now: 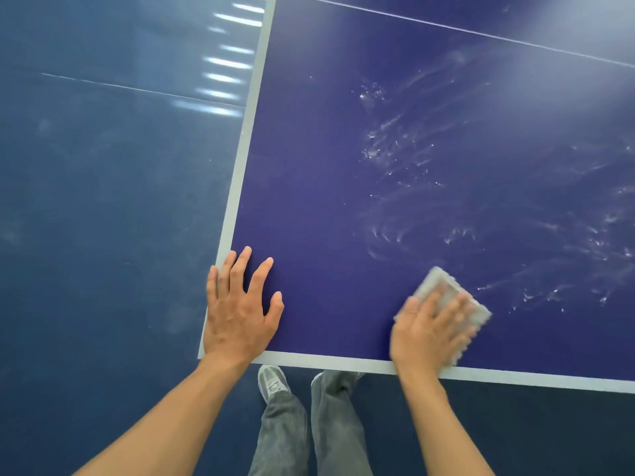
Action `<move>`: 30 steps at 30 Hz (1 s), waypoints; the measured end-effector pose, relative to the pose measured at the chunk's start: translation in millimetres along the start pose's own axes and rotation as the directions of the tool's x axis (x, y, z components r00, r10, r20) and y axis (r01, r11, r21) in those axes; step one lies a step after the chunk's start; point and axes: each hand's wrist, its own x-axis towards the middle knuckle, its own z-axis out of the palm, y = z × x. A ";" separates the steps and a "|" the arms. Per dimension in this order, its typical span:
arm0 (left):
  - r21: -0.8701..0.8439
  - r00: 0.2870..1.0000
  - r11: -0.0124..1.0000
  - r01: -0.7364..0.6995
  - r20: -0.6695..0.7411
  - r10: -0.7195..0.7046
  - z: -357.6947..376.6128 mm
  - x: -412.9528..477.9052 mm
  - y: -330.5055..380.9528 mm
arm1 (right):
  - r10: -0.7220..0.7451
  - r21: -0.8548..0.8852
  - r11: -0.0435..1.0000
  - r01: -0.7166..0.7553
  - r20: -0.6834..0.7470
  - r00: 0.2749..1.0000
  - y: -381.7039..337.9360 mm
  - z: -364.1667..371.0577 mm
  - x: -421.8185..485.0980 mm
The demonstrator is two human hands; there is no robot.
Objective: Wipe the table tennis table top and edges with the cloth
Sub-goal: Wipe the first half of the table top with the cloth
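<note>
The table tennis table (pixel 343 166) has a dark blue top with a pale grey border line along its left and near edges. My left hand (pixel 240 310) lies flat on the near left corner, fingers spread, holding nothing. My right hand (pixel 429 328) presses flat on a folded pale grey cloth (pixel 443 290) close to the near edge; the hand looks motion-blurred. Whitish wet streaks (pixel 429 173) cover the top to the right of the middle and beyond the cloth.
The blue floor (pixel 103 201) lies left of and below the table, with bright light reflections at the upper left. My grey trouser legs and a grey shoe (pixel 273 384) stand just under the near edge. A thin white line (pixel 446 27) crosses the far part of the top.
</note>
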 end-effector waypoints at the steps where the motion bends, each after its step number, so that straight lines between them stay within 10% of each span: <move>1: -0.004 1.000 1.000 0.004 -0.001 -0.004 -0.5 0.4 0.5 | -0.101 -0.007 0.995 0.100 -0.017 0.995 -20.9 4.7 -3.4; 6: -0.017 1.000 1.000 0.013 -0.004 -0.013 0.0 -0.4 2.2 | -0.645 -0.072 0.758 0.649 0.074 0.761 -34.0 32.1 -48.5; 15: 0.001 1.000 1.000 0.015 0.022 -0.015 1.9 2.3 3.0 | -0.084 0.008 0.996 0.084 0.039 0.996 -18.1 -8.9 44.6; 18: 0.010 0.999 1.000 0.019 0.031 -0.020 3.3 2.4 1.2 | -0.221 0.011 0.975 0.221 0.038 0.974 -88.5 3.0 53.5; 22: -0.001 0.999 1.000 0.031 0.018 -0.031 2.5 3.6 1.9 | -0.717 -0.059 0.686 0.725 0.111 0.688 -114.5 28.0 12.3; 25: -0.014 0.999 0.999 0.051 0.009 -0.051 0.6 3.1 3.6 | -0.814 -0.065 0.555 0.830 0.165 0.557 -57.1 25.7 0.7; 30: -0.004 0.999 0.999 0.045 0.021 -0.045 0.5 3.9 4.0 | -0.572 -0.170 0.794 0.584 0.115 0.812 -10.7 0.0 35.0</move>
